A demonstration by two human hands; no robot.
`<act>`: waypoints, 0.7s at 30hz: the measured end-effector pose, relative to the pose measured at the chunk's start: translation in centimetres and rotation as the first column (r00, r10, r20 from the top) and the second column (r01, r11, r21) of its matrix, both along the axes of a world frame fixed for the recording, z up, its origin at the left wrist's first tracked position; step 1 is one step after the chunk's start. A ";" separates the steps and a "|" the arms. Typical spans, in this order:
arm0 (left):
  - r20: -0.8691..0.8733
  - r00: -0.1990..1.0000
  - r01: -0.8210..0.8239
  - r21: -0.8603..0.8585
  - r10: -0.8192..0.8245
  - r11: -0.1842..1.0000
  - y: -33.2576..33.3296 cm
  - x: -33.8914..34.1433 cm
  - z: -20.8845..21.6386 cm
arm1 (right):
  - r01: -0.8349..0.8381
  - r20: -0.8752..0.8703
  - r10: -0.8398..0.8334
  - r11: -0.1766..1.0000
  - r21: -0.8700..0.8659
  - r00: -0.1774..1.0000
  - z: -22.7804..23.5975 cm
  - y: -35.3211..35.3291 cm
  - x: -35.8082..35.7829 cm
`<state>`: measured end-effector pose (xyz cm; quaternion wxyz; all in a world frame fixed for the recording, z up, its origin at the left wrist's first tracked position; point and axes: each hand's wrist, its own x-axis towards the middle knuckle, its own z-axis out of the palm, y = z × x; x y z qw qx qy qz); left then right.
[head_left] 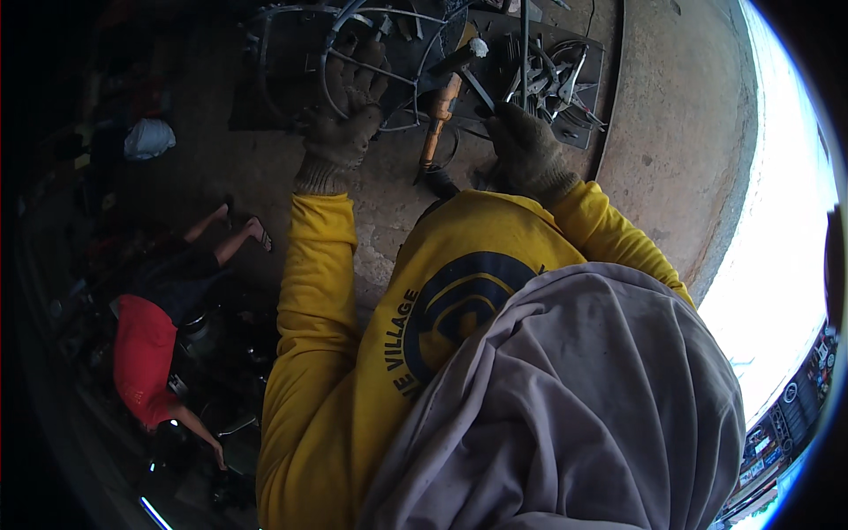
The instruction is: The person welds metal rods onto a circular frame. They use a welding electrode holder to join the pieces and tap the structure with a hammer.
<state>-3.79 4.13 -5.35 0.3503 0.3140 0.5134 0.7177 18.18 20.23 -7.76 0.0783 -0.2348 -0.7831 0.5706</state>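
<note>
Nearest: grey-mauve cloth [565,397], bottom centre to lower right, draped over a yellow garment [459,225] with a dark round print. Yellow sleeves lead up to two gloved hands.

Left hand [340,146], upper centre-left, sits at the lower edge of a round metal frame [324,75]; fingers partly bent, cannot tell if they grip the tube. Right hand [526,146], upper centre-right, is closed around the handle of a hammer [478,90]; its head points up-left, one end face pale and shiny.

Between the hands: orange-handled tool [439,119], tilted, lower end by a dark cable. Frame spans the top centre, rings joined by short bars, over the dark surface [594,66]. To the right of the hammer on that surface: heap of metal locking pliers [570,75], thin rods beside it.

Beyond: brown floor [671,115] upper right, bright glare along the right edge. Left: pale bag [150,139] upper left; another person in a red shirt [146,353] lower left, bent over dark clutter, one arm reaching down.
</note>
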 end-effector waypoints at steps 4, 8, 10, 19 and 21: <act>-0.008 0.999 0.037 0.106 -0.036 0.994 -0.5 -0.4 -1.0 | -0.002 0.033 0.003 1.000 -0.020 0.999 1.2 -0.8 -1.8; -0.035 0.999 0.036 0.033 -0.034 0.999 -0.5 0.3 -0.1 | -0.283 0.047 0.296 0.837 0.468 0.954 -1.6 0.8 -3.0; -0.038 0.999 0.008 -0.009 -0.009 1.000 -1.1 0.3 -0.1 | -0.233 0.077 0.221 0.899 0.371 0.972 2.3 1.0 -3.5; -0.124 0.991 0.048 0.002 -0.047 0.999 -0.5 0.7 0.1 | -0.197 -0.007 0.224 0.872 0.449 0.975 0.4 0.0 -2.7; -0.103 0.992 0.079 0.020 -0.077 0.997 -0.8 0.5 -0.4 | -0.130 -0.098 0.201 0.867 0.481 0.975 0.7 -0.4 -2.5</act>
